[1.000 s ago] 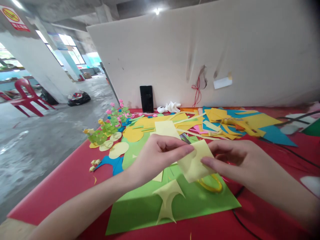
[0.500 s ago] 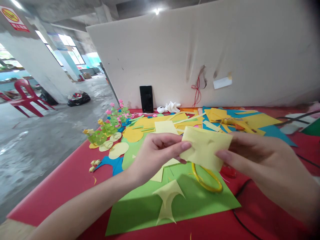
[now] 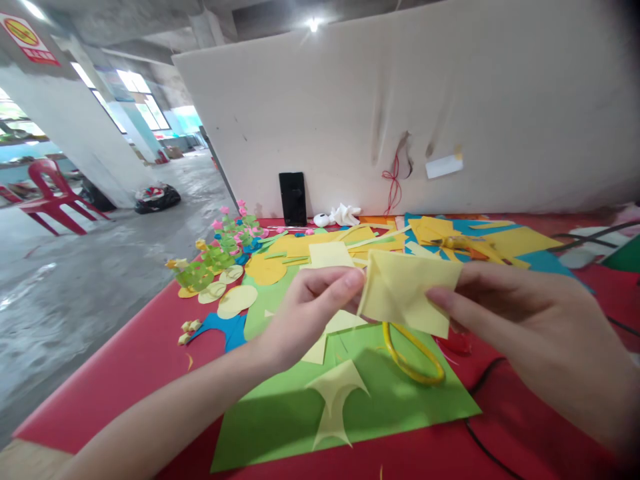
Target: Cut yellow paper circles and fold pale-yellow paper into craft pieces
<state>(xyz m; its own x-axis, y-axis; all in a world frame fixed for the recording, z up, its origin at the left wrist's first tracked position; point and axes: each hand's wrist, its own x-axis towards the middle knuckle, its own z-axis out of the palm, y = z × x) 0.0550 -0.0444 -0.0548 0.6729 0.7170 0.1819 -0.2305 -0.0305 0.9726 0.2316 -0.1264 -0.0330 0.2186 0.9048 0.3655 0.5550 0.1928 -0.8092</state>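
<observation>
A pale yellow paper piece [image 3: 407, 293] is held up between both hands above the red table [image 3: 125, 360]. My left hand [image 3: 310, 310] pinches its left edge with thumb and fingers. My right hand [image 3: 505, 313] grips its right side, thumb on the front. The paper shows diagonal creases. Below it lie a green paper sheet [image 3: 350, 400], a pale yellow cut-out scrap [image 3: 333, 393] and yellow-handled scissors [image 3: 415, 357], partly hidden by the paper.
Orange, blue and yellow paper sheets [image 3: 450, 243] litter the far table. Small paper flowers [image 3: 220, 250] stand at the left edge, with a black phone [image 3: 293, 198] leaning on the white partition. A black cable [image 3: 480, 440] runs at right. A red chair [image 3: 50, 193] stands far left.
Both hands have lifted the yellow paper from low over the green sheet and turned it. The left fingers have shifted along its left edge.
</observation>
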